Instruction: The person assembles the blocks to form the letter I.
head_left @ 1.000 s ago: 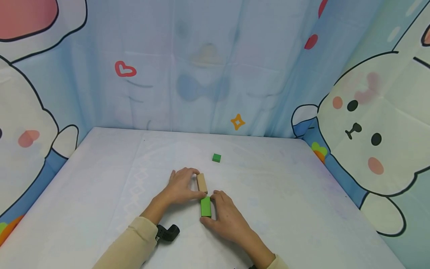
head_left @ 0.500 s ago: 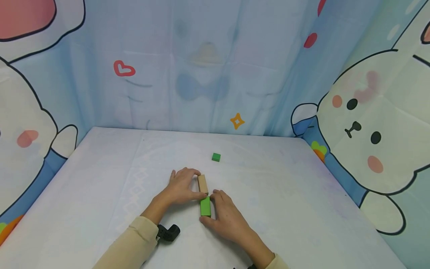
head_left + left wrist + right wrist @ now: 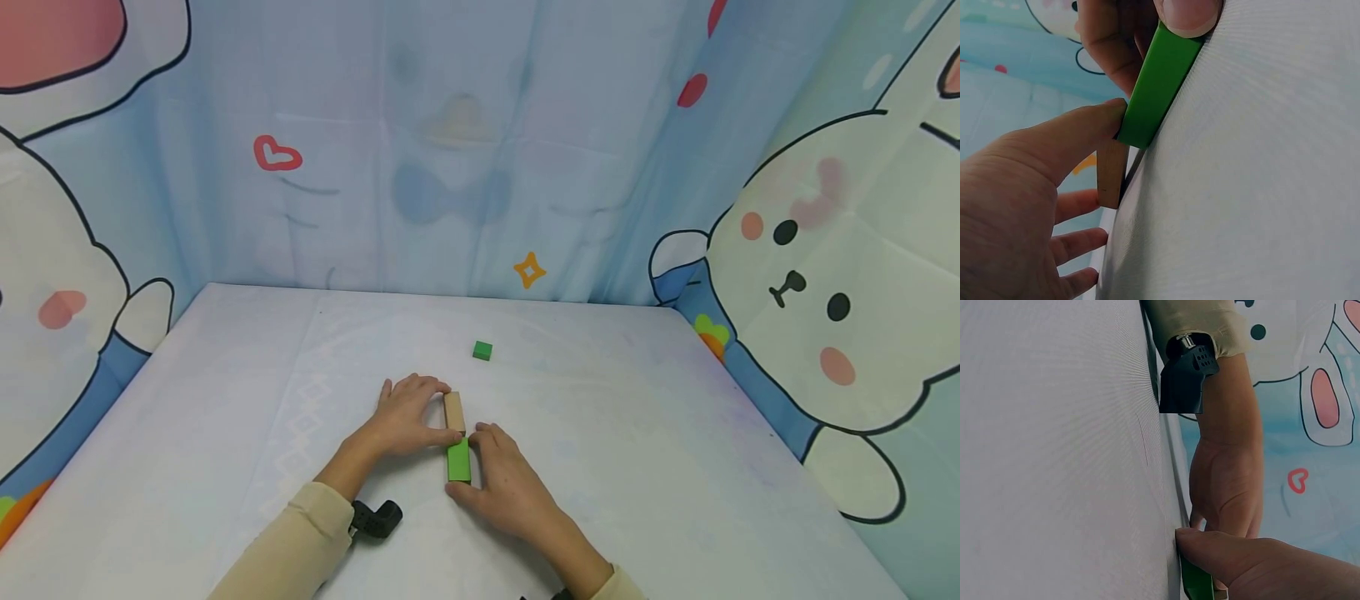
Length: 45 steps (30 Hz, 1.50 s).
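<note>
In the head view, my left hand (image 3: 408,417) pinches a natural wood block (image 3: 453,412) between the thumb at its near end and a finger at its far end. My right hand (image 3: 502,479) holds a bright green block (image 3: 459,462) end to end, thumb at the near end, fingers at the far one. The two blocks stand nearly in line, the wood one farther away, with my left thumb tip where they meet. Seen from the left wrist, the green block (image 3: 1160,87) sits low at the tabletop and the wood block (image 3: 1111,175) is beside my left fingers.
A small dark green block (image 3: 482,351) lies alone on the white tabletop (image 3: 645,433), beyond both hands. A black camera mount (image 3: 377,519) sticks out from my left wrist. A printed curtain (image 3: 465,150) hangs behind the table.
The wood block has shifted slightly right and nearer, into straighter line with the green block; my left fingertip moved with it. The right hand and green block stay nearly still.
</note>
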### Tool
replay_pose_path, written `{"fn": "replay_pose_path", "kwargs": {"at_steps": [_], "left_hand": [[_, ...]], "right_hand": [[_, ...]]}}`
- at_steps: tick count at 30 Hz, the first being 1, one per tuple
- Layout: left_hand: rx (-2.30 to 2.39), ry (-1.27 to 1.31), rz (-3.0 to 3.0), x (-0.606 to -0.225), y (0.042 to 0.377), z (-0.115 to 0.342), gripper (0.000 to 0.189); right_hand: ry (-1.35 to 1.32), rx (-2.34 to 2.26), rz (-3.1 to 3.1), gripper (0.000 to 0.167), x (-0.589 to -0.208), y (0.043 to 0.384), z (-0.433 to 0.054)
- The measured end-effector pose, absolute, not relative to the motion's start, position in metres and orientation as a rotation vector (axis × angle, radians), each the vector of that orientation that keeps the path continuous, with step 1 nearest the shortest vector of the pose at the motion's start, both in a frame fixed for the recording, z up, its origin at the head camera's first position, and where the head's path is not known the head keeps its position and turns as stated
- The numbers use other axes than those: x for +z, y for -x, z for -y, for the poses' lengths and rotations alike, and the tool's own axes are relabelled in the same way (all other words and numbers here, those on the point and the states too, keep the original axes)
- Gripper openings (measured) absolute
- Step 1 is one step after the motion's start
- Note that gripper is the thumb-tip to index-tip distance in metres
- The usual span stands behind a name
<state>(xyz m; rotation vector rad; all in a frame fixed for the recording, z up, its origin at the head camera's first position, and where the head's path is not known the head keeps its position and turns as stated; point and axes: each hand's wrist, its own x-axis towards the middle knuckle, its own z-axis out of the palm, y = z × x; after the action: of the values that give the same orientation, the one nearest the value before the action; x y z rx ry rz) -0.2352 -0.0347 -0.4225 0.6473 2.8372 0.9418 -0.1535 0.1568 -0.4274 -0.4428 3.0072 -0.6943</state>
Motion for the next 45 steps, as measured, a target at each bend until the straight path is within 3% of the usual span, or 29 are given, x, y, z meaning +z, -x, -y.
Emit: {"fn": "replay_pose_path", "kwargs": {"at_steps": [45], "left_hand": [[0.892,-0.647,-2.896,-0.4254,0.2334,0.0318,0.063]], "right_hand": [[0.44,-0.691,-3.011,0.073,-0.4262,0.1527,-0.1563]]}}
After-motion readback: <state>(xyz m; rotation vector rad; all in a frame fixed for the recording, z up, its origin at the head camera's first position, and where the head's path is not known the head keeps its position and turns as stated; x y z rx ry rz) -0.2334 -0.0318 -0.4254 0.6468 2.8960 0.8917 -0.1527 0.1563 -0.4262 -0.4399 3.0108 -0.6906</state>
